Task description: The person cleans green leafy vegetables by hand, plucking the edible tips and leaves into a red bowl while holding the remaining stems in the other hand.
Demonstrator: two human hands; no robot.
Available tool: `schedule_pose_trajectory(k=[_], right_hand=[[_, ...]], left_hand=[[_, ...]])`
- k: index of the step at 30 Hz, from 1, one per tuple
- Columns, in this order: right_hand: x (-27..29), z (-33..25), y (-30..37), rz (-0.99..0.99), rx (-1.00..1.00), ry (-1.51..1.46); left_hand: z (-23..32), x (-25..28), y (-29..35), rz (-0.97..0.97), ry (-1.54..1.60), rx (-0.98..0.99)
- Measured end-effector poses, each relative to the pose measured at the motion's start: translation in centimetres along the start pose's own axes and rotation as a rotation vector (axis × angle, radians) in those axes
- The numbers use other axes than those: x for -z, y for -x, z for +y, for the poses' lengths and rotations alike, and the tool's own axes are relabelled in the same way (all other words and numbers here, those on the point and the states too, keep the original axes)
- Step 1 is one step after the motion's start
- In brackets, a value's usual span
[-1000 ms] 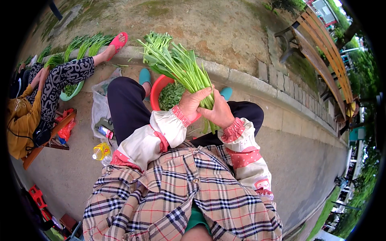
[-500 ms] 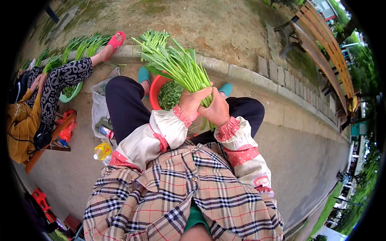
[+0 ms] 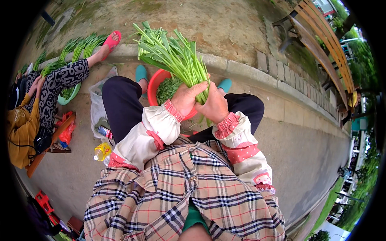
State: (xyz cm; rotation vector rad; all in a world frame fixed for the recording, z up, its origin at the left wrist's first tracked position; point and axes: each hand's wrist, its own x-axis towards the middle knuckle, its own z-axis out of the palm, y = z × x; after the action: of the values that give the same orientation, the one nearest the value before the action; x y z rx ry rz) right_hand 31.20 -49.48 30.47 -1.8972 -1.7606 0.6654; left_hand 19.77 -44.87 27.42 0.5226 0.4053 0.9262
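Note:
A thick bunch of long green leafy stalks (image 3: 177, 54) rises from both my hands, its leafy ends pointing away and a little left. My left hand (image 3: 185, 98) is wrapped round the lower stems, thumb across them. Pressed against it, my right hand (image 3: 214, 105) grips the same stems from the right. Short stem ends stick out below the hands. Beneath the bunch, between my feet, stands a red basin (image 3: 153, 85) holding loose green leaves (image 3: 168, 90), partly hidden by my hands and the stalks.
Beyond the basin runs a stone curb (image 3: 249, 72), with more greens (image 3: 94, 42) laid along it at left. A seated person in a red slipper (image 3: 111, 45) handles greens beside a pale green basin (image 3: 72, 95). A plastic bag (image 3: 96, 108) and yellow-labelled bottle (image 3: 102, 152) lie left; a wooden bench (image 3: 321, 48) stands far right.
The bunch has tipped more upright and its leafy tops have moved slightly up and away. Both hands keep their hold, the left shifted slightly left.

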Motion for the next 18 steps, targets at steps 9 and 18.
schedule_pose_trajectory(k=[9, 18], right_hand=[[-0.8, 1.2, -0.8, -0.085, -0.009, -0.062], [-1.3, 1.3, -0.2, -0.029, -0.041, -0.01]], left_hand=[[0.0, 0.7, -0.3, 0.079, -0.111, 0.034], [-1.6, -0.1, -0.3, 0.177, -0.048, 0.015]])
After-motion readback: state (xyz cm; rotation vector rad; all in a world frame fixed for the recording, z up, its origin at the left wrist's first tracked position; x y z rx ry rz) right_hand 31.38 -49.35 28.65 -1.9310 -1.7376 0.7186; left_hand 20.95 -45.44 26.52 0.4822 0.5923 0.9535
